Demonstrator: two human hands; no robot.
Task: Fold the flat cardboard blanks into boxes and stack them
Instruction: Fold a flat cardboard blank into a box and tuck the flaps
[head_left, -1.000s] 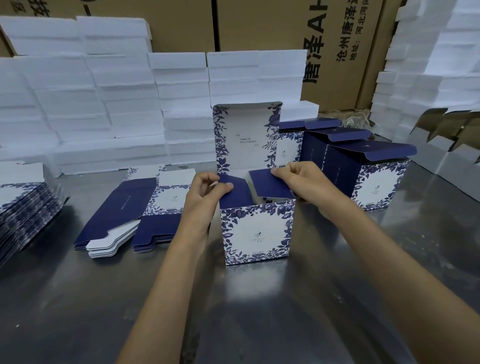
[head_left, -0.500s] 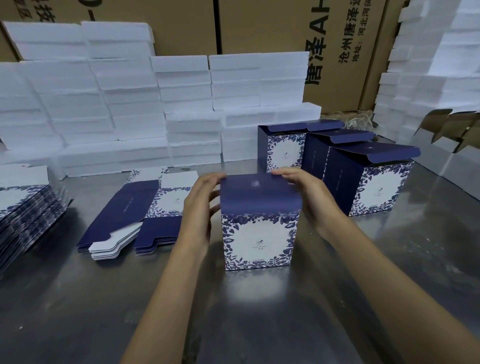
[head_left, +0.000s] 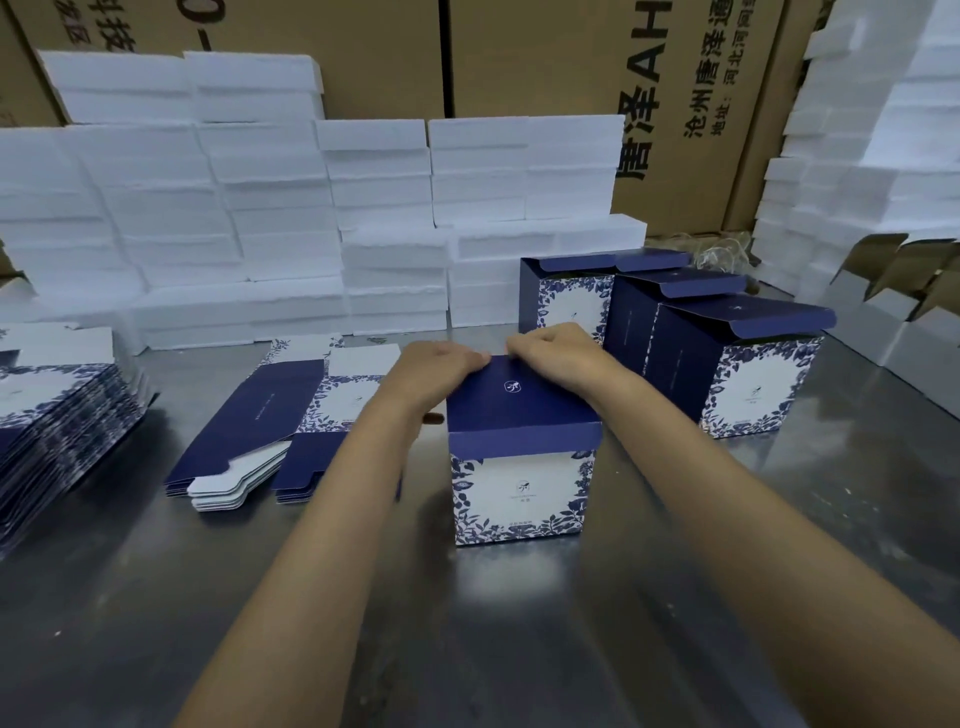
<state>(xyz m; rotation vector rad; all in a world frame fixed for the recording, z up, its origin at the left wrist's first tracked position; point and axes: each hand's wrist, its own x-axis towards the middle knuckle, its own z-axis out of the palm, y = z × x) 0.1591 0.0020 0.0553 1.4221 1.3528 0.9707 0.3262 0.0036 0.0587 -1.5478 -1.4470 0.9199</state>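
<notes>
A blue-and-white floral box (head_left: 522, 483) stands upright on the metal table (head_left: 519, 623) in front of me. Its dark blue lid is folded down over the top, with the lid's front flap hanging over the front face. My left hand (head_left: 434, 374) and my right hand (head_left: 553, 353) both rest on the far edge of the lid, fingers curled and pressing it down. A small pile of flat blanks (head_left: 270, 421) lies to the left of the box. Three folded boxes (head_left: 737, 374) stand at the back right, lids ajar.
A taller stack of flat blanks (head_left: 52, 415) sits at the table's left edge. White foam blocks (head_left: 260, 223) are piled along the back and at the right (head_left: 857, 156). Brown cartons (head_left: 571, 62) stand behind them. Open grey boxes (head_left: 904, 291) stand at far right.
The upright lid has been folded down over the box's top. Both hands moved from the inner side flaps to the lid's far edge.
</notes>
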